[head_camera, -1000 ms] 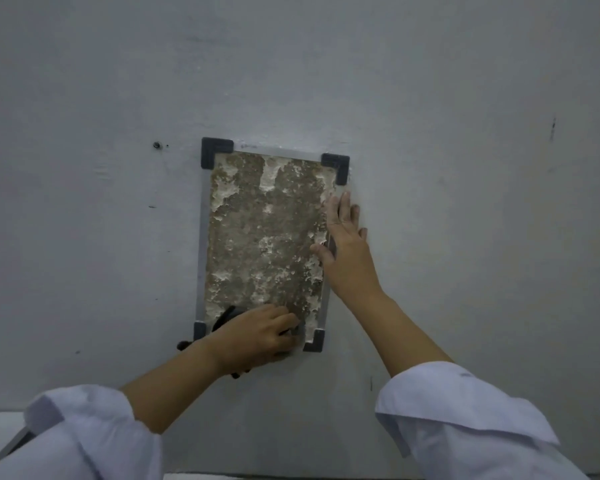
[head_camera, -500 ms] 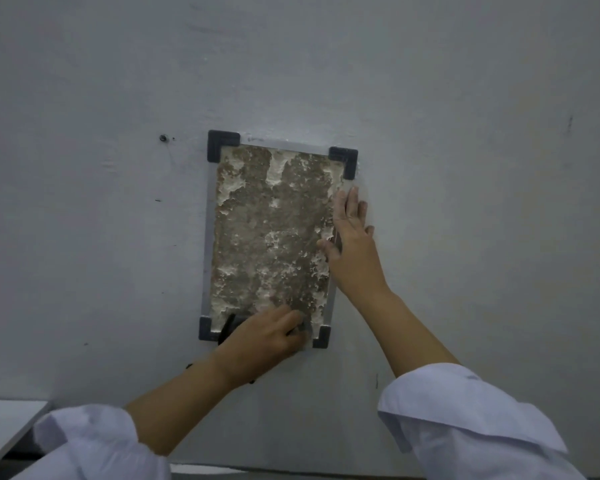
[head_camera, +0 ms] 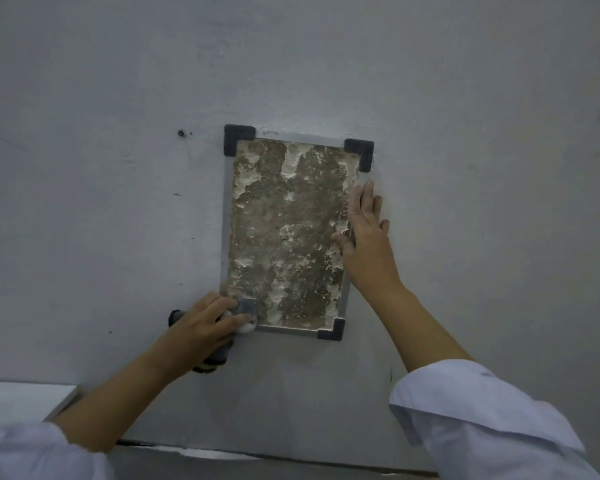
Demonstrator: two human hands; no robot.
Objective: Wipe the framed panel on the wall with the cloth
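Note:
The framed panel (head_camera: 288, 233) hangs on the grey wall, a grey metal frame with dark corner caps around a mottled brown and white surface. My left hand (head_camera: 201, 329) grips a dark grey cloth (head_camera: 246, 308) and presses it on the panel's lower left corner, hiding that corner cap. Bits of the cloth stick out left of and below the hand. My right hand (head_camera: 366, 233) lies flat with straight fingers against the panel's right edge, about mid-height.
The grey wall (head_camera: 465, 168) surrounds the panel, with a small dark screw (head_camera: 181, 133) up left. A white ledge (head_camera: 21, 396) shows at the lower left. White sleeves cover both forearms near the bottom edge.
My left hand has slid the cloth leftward along the panel's bottom edge, from the lower middle to the lower left corner. My right hand stays on the right edge.

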